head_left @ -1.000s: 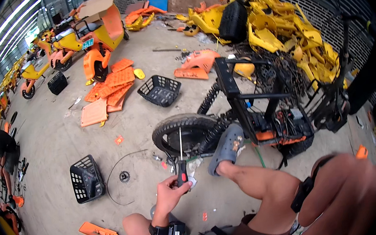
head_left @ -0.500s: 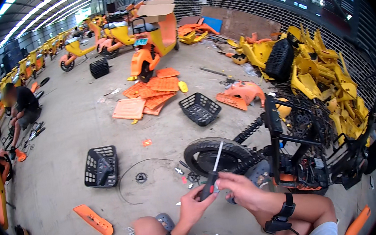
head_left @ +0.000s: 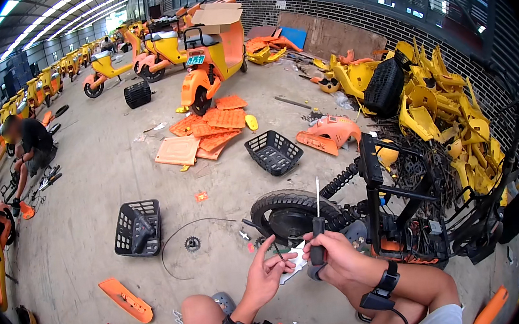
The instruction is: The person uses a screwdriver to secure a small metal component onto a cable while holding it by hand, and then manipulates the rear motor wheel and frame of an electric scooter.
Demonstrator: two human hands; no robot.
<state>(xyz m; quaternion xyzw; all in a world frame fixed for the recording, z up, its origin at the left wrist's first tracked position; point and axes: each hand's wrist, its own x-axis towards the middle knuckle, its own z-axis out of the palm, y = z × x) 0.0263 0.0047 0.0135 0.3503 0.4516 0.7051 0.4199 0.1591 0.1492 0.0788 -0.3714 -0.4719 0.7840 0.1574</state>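
Observation:
My right hand (head_left: pixel 337 252) is closed round the dark handle of a screwdriver (head_left: pixel 319 222), its bare metal shaft pointing up and away. Just left of it is my left hand (head_left: pixel 265 280), index finger stretched out and fingers apart. A thin dark piece (head_left: pixel 278 249) shows by its fingertips; whether they touch it is unclear. A white scrap (head_left: pixel 293 265) lies below and between the hands. Beyond them rests a black-tyred wheel (head_left: pixel 291 213), joined by coil-spring shocks (head_left: pixel 342 184) to a stripped black scooter frame (head_left: pixel 375 193) at the right.
Two black baskets (head_left: pixel 138 230) (head_left: pixel 274 152) stand on the concrete floor. A cable and a sprocket (head_left: pixel 192 243) lie left of the wheel. Orange panels (head_left: pixel 211 129) are stacked farther off, yellow panels (head_left: pixel 422 105) heaped at the right. A person (head_left: pixel 33 143) crouches at the far left.
My left hand has come off the screwdriver and opened. The right hand now holds it alone, moved slightly right and turned more upright. The white scrap has come into sight.

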